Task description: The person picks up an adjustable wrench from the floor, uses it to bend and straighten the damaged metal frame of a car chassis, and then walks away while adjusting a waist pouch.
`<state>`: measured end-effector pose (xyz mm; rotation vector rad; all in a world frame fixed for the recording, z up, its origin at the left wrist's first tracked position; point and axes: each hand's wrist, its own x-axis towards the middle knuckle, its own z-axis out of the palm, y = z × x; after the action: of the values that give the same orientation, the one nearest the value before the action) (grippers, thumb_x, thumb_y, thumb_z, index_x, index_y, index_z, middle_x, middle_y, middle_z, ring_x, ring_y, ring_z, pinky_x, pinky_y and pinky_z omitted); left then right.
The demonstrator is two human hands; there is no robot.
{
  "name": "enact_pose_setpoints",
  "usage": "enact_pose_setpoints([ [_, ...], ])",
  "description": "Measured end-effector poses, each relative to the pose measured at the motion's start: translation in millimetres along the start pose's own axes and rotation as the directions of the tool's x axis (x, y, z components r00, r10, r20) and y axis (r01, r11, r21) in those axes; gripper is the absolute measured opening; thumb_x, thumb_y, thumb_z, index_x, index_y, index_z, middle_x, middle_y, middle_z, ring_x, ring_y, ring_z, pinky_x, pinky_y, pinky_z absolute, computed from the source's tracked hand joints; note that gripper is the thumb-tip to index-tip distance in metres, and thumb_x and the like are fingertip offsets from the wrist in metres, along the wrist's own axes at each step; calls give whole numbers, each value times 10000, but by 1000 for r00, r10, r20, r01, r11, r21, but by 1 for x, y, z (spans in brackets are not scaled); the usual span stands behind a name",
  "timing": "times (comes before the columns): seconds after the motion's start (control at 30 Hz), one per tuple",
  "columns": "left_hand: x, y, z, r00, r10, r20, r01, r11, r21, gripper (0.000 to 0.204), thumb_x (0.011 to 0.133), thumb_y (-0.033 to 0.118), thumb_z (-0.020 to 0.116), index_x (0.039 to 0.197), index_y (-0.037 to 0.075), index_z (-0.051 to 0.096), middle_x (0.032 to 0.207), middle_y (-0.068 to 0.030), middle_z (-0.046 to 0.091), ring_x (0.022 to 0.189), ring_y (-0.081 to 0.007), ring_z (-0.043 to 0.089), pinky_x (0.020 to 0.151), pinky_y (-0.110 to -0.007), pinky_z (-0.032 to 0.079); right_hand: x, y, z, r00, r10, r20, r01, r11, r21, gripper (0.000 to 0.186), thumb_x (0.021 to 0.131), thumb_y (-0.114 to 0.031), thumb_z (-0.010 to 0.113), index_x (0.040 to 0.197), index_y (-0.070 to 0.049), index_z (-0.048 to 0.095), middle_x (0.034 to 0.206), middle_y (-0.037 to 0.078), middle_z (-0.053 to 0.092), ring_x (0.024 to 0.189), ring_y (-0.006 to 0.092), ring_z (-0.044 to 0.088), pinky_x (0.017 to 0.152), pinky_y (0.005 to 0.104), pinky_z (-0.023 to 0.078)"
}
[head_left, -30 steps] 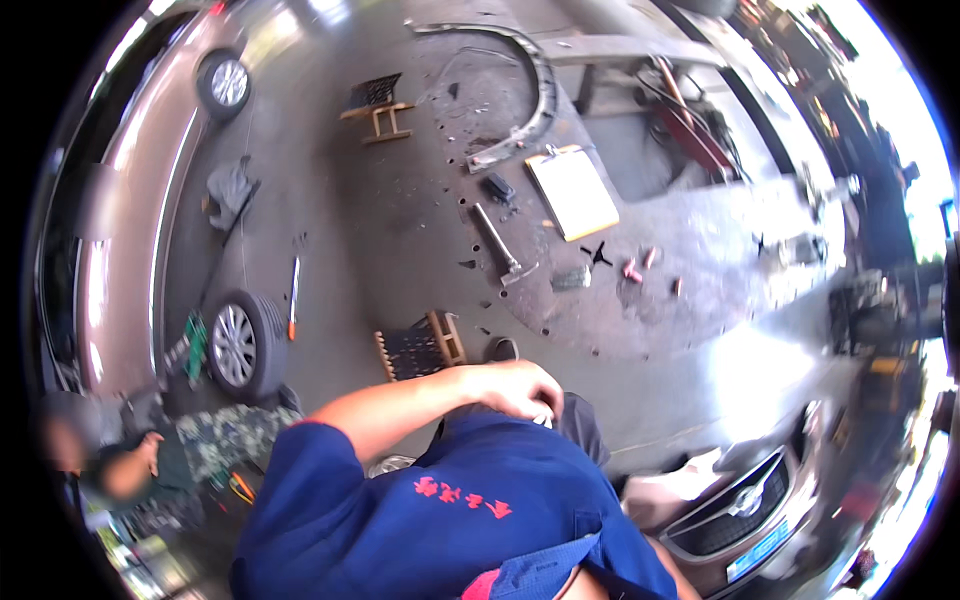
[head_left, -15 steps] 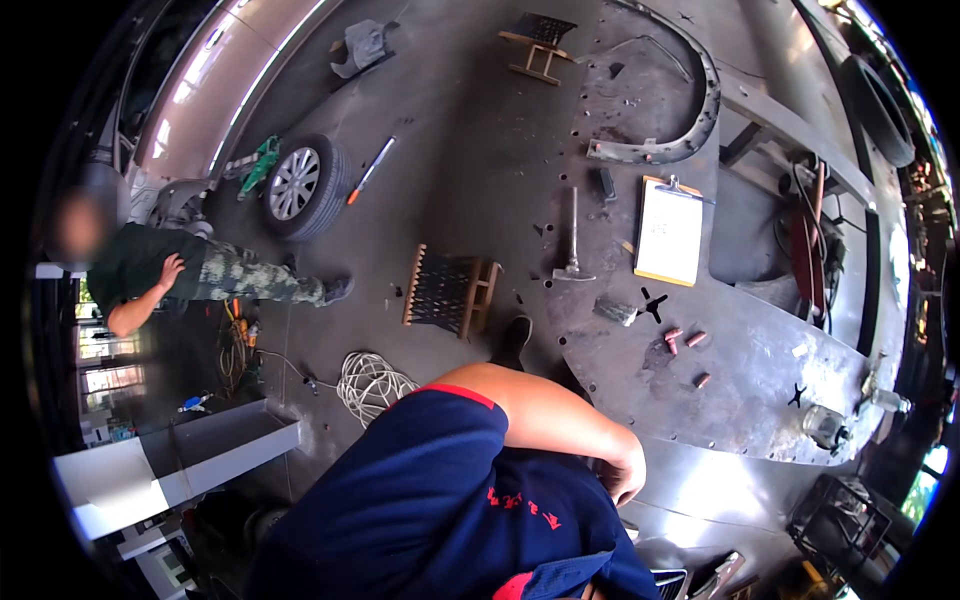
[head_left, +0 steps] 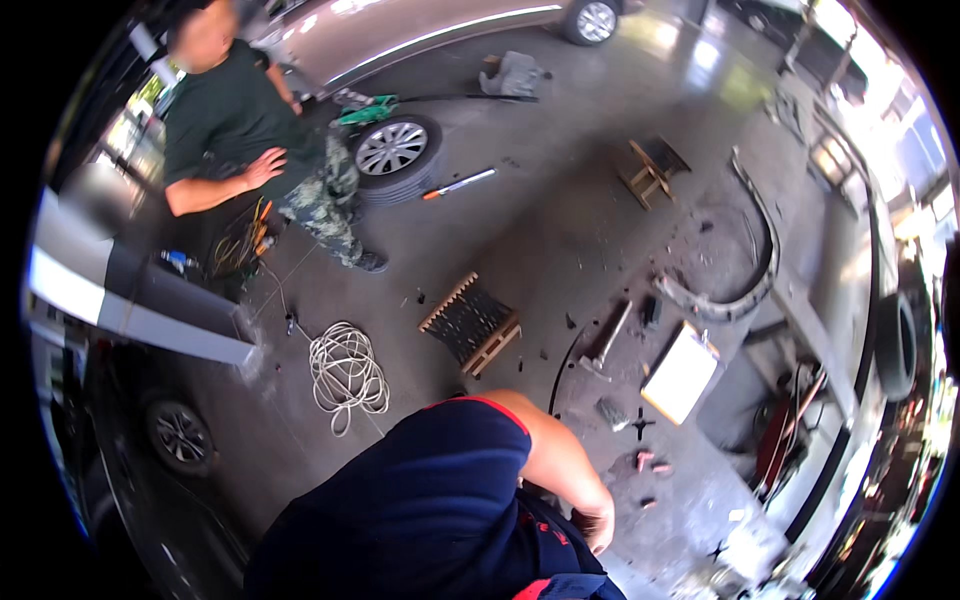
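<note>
The left hand (head_left: 598,524) is hanging at the person's waist against the blue shirt (head_left: 430,510), arm bent at the elbow; its fingers are curling inward, but whether they are pinching anything cannot be told. The right hand is out of sight. Half a second ago the hand was sitting in much the same spot by the waist; what is changing is the view, which is swinging round to the left. The metal plate (head_left: 700,500) on the floor is now lying to the right of the hand, with the hammer (head_left: 607,338), the clipboard (head_left: 682,373) and the curved fender trim (head_left: 745,270) sliding toward the right edge and turning. The slatted stool (head_left: 472,323) is sitting just above the shoulder, and the coiled white cable (head_left: 345,368) is now left of it rather than beside the sleeve. A co-worker in a green shirt (head_left: 225,120), earlier at the left rim, is now standing at the upper left beside the loose wheel (head_left: 392,150). A dark car (head_left: 150,440) is filling the lower left.
</note>
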<state>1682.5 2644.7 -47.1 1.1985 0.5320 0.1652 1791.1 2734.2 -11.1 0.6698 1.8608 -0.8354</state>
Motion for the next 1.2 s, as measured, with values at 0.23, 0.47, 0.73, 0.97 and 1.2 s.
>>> enact_pose_setpoints([
  [0.23, -156, -53, 59, 731, 259, -632, -219, 965, 142, 265, 877, 257, 698, 844, -5, 684, 725, -43, 644, 648, -137, 542, 593, -348, 449, 8, -85, -58, 993, -47, 109, 85, 919, -384, 267, 919, -295, 610, 965, -48, 701, 919, 148, 719, 918, 271, 690, 807, 439, 522],
  [0.47, -243, -123, 271, 163, 62, -985, -329, 944, 5, 315, 961, 328, 630, 938, 16, 668, 797, -60, 664, 752, -141, 582, 687, -341, 470, 11, -187, -64, 917, -241, 317, 394, 658, -641, 302, 951, -335, 577, 986, -62, 700, 953, 166, 715, 935, 312, 681, 817, 448, 516],
  [0.73, -250, -113, 492, 322, -541, -777, -375, 681, -629, 331, 969, 347, 629, 1071, 37, 686, 829, -30, 655, 802, -146, 580, 782, -338, 479, 71, -422, 90, 583, -372, 722, 801, 112, -588, 350, 934, -386, 578, 1142, -152, 734, 1084, 133, 733, 1064, 348, 673, 916, 481, 505],
  [0.97, -391, -111, 365, -64, -457, -887, 187, 868, -460, 211, 877, 126, 665, 1057, 20, 689, 997, -140, 680, 900, -287, 675, 800, -384, 535, 30, -358, -38, 785, -495, 373, 613, 707, -352, 504, 964, -391, 608, 1345, -63, 588, 1270, 153, 670, 1126, 310, 641, 980, 410, 493],
  [1.2, -337, 6, 266, 60, 62, -996, -23, 998, 61, 130, 922, 39, 611, 1037, 3, 661, 975, -19, 626, 862, -100, 582, 784, -263, 489, -138, -221, -37, 901, -426, -85, 414, 901, -127, 453, 952, -144, 590, 1400, -80, 562, 1360, 151, 613, 1156, 256, 631, 1034, 390, 493],
])
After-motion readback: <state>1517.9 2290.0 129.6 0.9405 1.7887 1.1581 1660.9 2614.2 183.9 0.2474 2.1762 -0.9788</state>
